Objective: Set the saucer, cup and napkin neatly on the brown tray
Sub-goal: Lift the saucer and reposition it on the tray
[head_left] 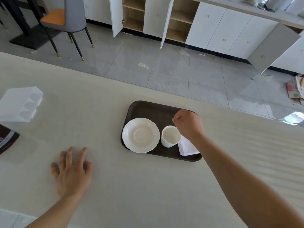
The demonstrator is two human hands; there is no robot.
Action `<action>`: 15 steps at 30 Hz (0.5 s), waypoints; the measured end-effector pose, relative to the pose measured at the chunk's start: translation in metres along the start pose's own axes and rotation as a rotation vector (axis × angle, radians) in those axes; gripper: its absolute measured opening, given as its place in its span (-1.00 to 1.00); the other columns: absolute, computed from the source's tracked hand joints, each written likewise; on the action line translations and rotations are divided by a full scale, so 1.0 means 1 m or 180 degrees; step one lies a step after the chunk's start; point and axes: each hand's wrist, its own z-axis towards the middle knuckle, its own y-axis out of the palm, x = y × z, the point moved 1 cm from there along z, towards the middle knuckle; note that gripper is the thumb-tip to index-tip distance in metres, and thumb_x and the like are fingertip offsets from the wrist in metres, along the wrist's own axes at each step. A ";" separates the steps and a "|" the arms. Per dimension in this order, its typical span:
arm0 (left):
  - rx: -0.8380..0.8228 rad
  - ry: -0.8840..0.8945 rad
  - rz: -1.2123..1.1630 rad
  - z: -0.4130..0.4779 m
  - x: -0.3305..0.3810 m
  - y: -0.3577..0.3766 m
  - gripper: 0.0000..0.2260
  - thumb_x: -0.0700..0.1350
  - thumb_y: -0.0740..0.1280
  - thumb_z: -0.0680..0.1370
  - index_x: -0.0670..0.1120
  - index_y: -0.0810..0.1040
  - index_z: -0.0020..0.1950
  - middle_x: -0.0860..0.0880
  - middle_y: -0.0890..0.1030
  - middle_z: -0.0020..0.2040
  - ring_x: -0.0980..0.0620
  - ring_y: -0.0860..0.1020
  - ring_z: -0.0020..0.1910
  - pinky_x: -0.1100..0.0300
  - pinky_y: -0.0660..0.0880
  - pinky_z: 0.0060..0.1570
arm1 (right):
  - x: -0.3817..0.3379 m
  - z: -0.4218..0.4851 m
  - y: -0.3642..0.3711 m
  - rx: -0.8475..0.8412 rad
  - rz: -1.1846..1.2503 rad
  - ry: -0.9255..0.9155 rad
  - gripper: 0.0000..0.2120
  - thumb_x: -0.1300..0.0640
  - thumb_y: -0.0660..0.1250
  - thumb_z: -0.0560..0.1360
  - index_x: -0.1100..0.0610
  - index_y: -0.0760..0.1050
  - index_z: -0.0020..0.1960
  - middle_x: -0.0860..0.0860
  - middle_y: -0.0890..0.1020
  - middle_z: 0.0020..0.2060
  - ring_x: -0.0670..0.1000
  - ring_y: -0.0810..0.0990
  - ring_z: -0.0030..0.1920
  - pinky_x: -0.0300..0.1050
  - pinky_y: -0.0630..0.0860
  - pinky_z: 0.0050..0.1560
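A brown tray [148, 109] is lying on a long pale table [148, 186], and all three task things are sitting on it. A white saucer [140, 135] with a scalloped rim is resting on the tray's left part, its left edge reaching over the tray's rim. A white cup [170, 136] is standing upright just beside the saucer, on the bare tray rather than in the saucer's well; whether the two are touching cannot be told. A folded white napkin [187, 148] is lying at the tray's near right corner, tucked partly behind the cup.

The right hand [189, 125] is hovering over the tray just above and behind the cup, fingers curled loosely inward and gripping nothing visible. The left hand [72, 171] is lying flat on the table well to the left of the tray, fingers spread and empty.

Judging by the layout, the step in hand is tidying. Doing it well would probably mean lifting the cup straight up by its wall and seating it centred in the saucer's well, then squaring the napkin with the tray's edge and nudging the saucer fully inside the rim.

Further out, a clear plastic box [19, 104] is sitting at the table's far left.
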 end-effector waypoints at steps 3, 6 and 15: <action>0.0054 0.0015 -0.0043 0.001 0.000 0.001 -0.50 0.09 0.08 0.48 0.12 0.43 0.41 -0.16 0.35 0.49 -0.21 0.20 0.51 -0.24 0.02 0.45 | -0.015 0.012 0.010 -0.0163 -0.0291 -0.0244 -0.88 0.07 0.34 0.51 0.05 0.65 -0.05 0.01 0.70 -0.16 0.13 0.61 -0.13 -0.08 0.55 -0.15; 0.0072 0.0028 -0.0034 0.001 -0.001 0.002 -0.50 0.09 0.08 0.48 0.11 0.43 0.41 -0.16 0.36 0.49 -0.22 0.21 0.51 -0.25 0.03 0.45 | -0.025 0.024 0.022 -0.0418 -0.0592 -0.0416 -0.85 0.03 0.32 0.53 0.02 0.64 0.01 -0.02 0.68 -0.11 0.11 0.59 -0.10 -0.10 0.48 -0.19; 0.0057 0.0024 0.0004 0.001 -0.001 0.001 -0.51 0.06 0.12 0.48 0.12 0.43 0.41 -0.16 0.37 0.49 -0.22 0.22 0.51 -0.24 0.03 0.46 | -0.042 0.049 0.050 -0.1247 -0.1119 -0.0602 -0.81 0.08 0.32 0.51 0.18 0.63 -0.05 0.12 0.70 -0.11 0.17 0.65 -0.06 0.08 0.65 -0.05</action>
